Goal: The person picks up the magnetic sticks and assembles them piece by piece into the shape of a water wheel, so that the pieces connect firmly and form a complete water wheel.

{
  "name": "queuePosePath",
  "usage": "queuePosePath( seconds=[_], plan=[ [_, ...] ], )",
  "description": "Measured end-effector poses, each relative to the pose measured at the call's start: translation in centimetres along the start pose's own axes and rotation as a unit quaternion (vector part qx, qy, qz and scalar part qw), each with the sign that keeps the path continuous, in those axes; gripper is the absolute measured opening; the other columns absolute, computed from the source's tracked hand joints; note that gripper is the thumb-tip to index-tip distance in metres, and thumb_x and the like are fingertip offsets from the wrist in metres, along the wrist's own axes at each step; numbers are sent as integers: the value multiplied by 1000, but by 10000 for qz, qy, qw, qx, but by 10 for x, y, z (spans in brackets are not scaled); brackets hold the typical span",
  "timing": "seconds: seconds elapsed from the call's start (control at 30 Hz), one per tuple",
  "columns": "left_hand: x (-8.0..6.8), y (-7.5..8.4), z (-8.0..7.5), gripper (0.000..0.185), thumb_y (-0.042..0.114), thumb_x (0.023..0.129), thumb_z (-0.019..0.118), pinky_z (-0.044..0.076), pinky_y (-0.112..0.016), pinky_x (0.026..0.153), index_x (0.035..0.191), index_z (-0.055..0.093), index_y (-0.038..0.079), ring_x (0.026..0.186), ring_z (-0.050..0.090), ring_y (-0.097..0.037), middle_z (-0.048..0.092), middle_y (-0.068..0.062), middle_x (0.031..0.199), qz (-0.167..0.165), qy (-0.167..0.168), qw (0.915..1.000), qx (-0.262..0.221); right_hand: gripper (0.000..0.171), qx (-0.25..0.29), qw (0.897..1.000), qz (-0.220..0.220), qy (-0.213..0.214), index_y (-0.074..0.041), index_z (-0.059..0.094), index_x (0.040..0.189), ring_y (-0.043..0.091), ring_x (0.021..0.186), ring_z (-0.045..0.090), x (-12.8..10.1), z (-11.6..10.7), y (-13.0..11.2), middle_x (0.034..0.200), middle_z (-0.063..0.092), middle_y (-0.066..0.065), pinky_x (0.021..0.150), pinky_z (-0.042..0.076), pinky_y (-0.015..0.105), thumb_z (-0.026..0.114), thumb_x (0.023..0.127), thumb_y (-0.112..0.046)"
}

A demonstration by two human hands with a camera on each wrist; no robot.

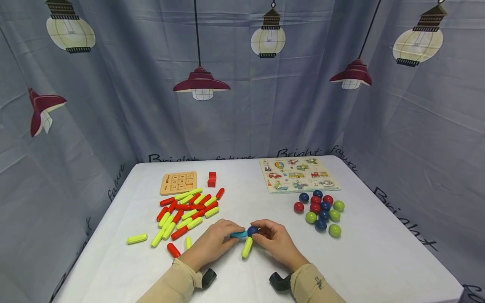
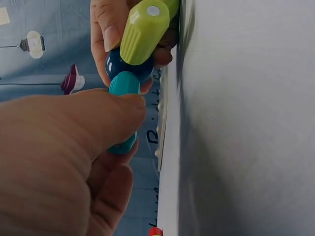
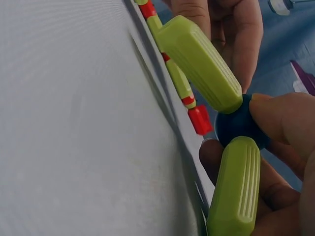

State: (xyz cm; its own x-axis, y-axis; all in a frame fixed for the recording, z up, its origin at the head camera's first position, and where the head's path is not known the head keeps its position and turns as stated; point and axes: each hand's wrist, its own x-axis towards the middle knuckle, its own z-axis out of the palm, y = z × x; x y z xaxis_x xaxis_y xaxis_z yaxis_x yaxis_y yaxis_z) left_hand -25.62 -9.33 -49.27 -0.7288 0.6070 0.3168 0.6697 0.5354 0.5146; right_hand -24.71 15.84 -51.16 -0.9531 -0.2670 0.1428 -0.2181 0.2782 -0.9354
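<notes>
My left hand [image 1: 216, 240] pinches a light blue rod [image 2: 124, 84] between thumb and fingers. Its end meets a dark blue ball [image 3: 236, 127], which my right hand [image 1: 274, 240] grips with thumb and fingertips. From the same ball a yellow-green rod [image 1: 247, 248] points toward me. A second yellow-green rod [image 3: 234, 187] shows at the ball in the right wrist view, below the right fingers; in the head view the right hand hides it. Both hands work close together over the front middle of the white table.
Red and yellow-green rods [image 1: 189, 207] lie scattered at left. Red, blue and green balls [image 1: 320, 226] cluster at right. Farther back are a wooden number board [image 1: 164, 185], red blocks [image 1: 211, 180] and a picture puzzle board [image 1: 284, 173]. The white table [image 1: 379, 261] has curtains behind it.
</notes>
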Motion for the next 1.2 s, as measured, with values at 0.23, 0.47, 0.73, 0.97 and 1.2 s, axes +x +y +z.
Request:
queuePosePath(
  seconds=[0.23,0.47,0.73,0.97,1.2],
  plan=[
    [-2,2,0,29,28,100,70,54,-35,100,128,71,21,117,63,-9,68,11,123,-93,217,9996,-159,35,17,10000,74,-8,-14,72,122,19,88,63,0,1,0,110,69,7,74,54,23,82,90,-24],
    [-1,-3,-1,48,22,98,70,42,-58,111,143,60,5,140,50,-36,55,-14,150,-1696,1222,9726,1013,31,-437,9989,-46,181,-20,76,117,17,98,63,-2,3,2,115,69,-4,84,52,23,83,88,-24],
    [-2,-9,-1,46,9,90,78,46,-49,95,134,66,3,120,57,-34,64,-16,127,-2031,954,9588,1743,35,-1062,9942,5,146,-25,74,118,12,118,61,-4,3,1,118,69,-16,105,50,35,84,86,-35],
    [-3,-7,-4,28,11,89,81,57,-38,85,116,75,6,94,61,-21,64,-8,103,-2308,1095,9566,1403,33,-1354,9893,410,361,-28,75,112,16,117,59,-2,5,-2,115,65,-10,106,50,49,87,82,-38],
    [-3,-4,-4,25,24,91,80,56,-32,90,116,76,26,101,62,-8,68,13,104,-903,642,9892,962,27,-1250,9917,186,214,-25,76,112,17,117,61,-3,3,-3,113,69,-11,107,47,48,84,87,-31]
  ],
)
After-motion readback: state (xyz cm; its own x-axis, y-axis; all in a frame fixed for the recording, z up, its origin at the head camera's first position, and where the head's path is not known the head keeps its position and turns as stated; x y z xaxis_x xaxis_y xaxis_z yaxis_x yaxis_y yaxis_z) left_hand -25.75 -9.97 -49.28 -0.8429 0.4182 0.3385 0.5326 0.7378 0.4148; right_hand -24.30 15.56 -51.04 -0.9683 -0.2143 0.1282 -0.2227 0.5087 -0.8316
